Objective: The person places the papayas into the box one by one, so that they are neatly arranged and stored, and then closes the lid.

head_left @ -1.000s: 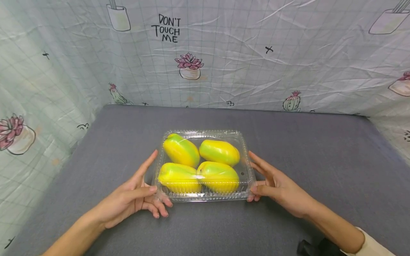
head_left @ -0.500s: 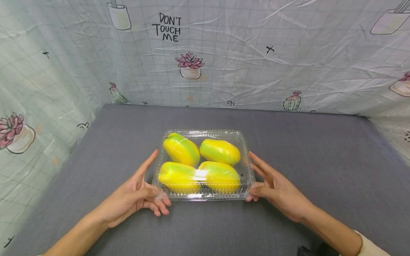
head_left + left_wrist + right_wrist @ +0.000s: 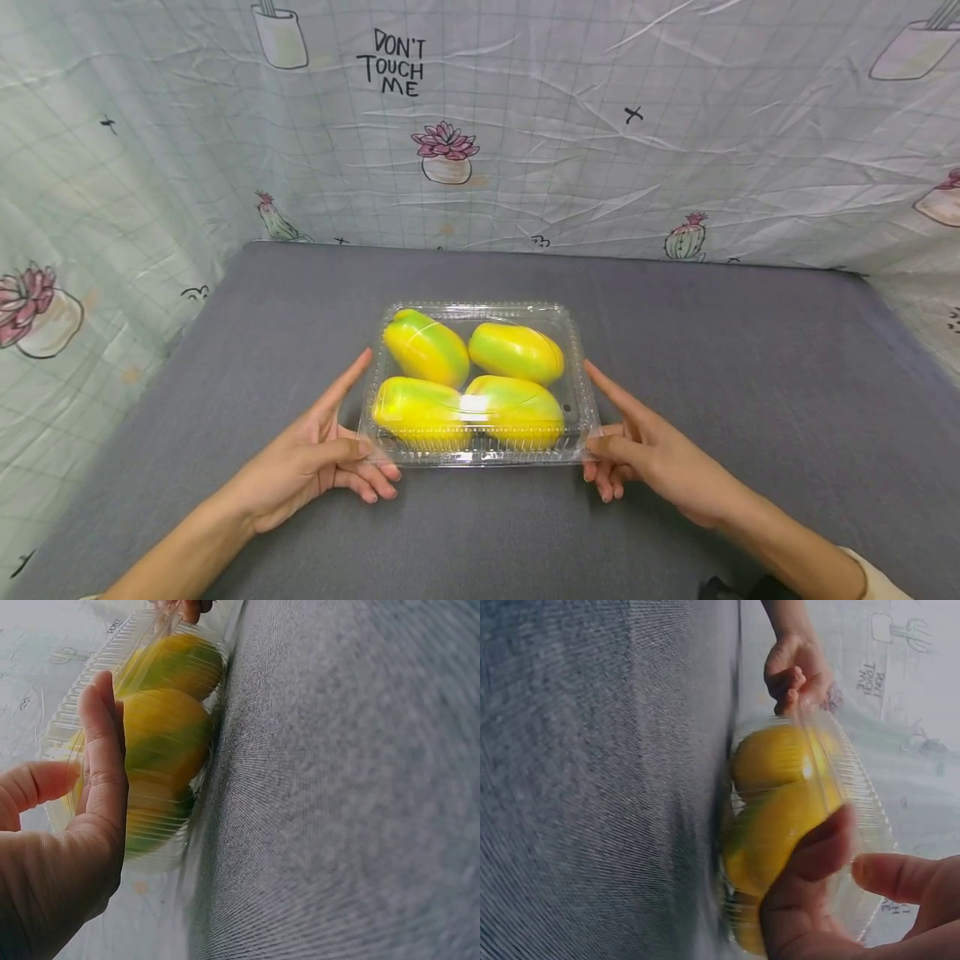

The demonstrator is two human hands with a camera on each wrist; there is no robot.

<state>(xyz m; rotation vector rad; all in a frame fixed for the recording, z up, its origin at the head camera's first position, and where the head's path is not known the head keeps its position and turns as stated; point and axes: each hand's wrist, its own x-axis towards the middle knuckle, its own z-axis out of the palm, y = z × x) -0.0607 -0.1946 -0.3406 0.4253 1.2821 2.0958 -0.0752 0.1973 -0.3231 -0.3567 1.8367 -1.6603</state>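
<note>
A clear plastic clamshell box [image 3: 480, 457] with a ridged rim sits at the middle of the grey cloth surface, its lid down. Inside lie several yellow-green fruits [image 3: 517, 354], smooth and oblong like papayas or mangoes. At the box's near left corner my left hand [image 3: 307, 467] pinches the rim, thumb above and fingers below, with the index finger stretched along the side. My right hand [image 3: 660, 458] pinches the near right corner likewise, its index finger reaching along the right side and its lower fingers bent under the rim.
Grey cloth [image 3: 750, 358] spreads around the box. A pale curtain [image 3: 540, 125] printed with cacti and potted plants rises behind and at both sides. Part of a black object [image 3: 738, 588] shows at the bottom edge, by the right forearm.
The right hand's lower fingers have shifted down and spread at the near right corner, and its index finger sits slightly lower. Box and left hand have stayed nearly in place.
</note>
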